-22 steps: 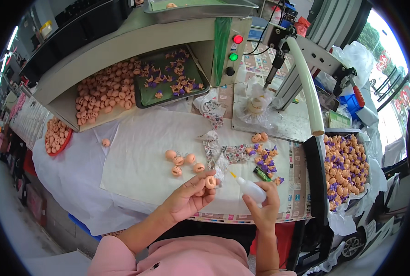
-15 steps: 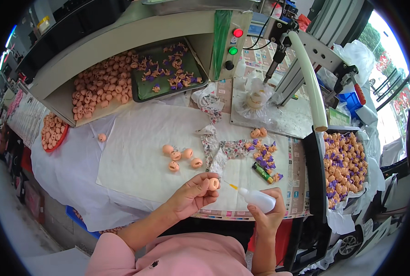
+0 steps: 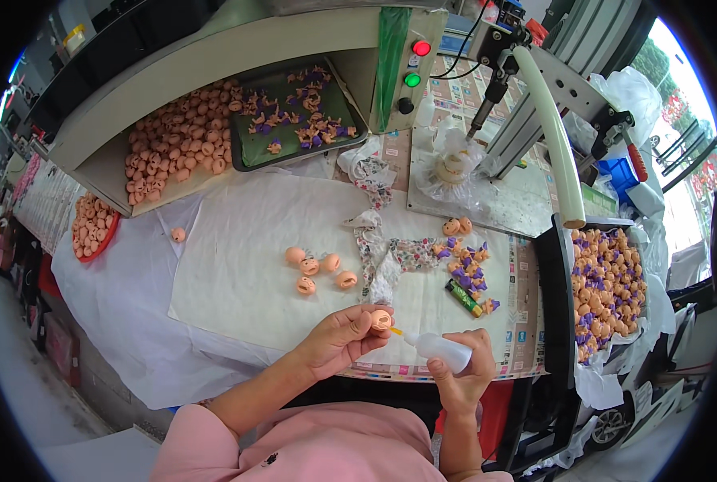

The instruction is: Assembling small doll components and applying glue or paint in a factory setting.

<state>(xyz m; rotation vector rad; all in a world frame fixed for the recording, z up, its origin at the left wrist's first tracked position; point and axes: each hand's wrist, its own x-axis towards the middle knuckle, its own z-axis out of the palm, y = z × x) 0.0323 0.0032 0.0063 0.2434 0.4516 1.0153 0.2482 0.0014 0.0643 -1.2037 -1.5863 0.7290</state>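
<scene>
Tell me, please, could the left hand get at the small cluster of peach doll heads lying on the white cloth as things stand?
Probably yes, but not freely: the left hand already holds a peach head. The cluster of heads lies just beyond it on the white cloth, with nothing between.

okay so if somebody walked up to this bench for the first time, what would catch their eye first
Probably the hands at the near edge: the left hand pinches a small peach doll head while the right hand aims a white squeeze bottle with a yellow tip at it. Next come the heaps of peach heads: a pile on the shelf at the far left and a black bin of heads mixed with purple pieces on the right.
</scene>
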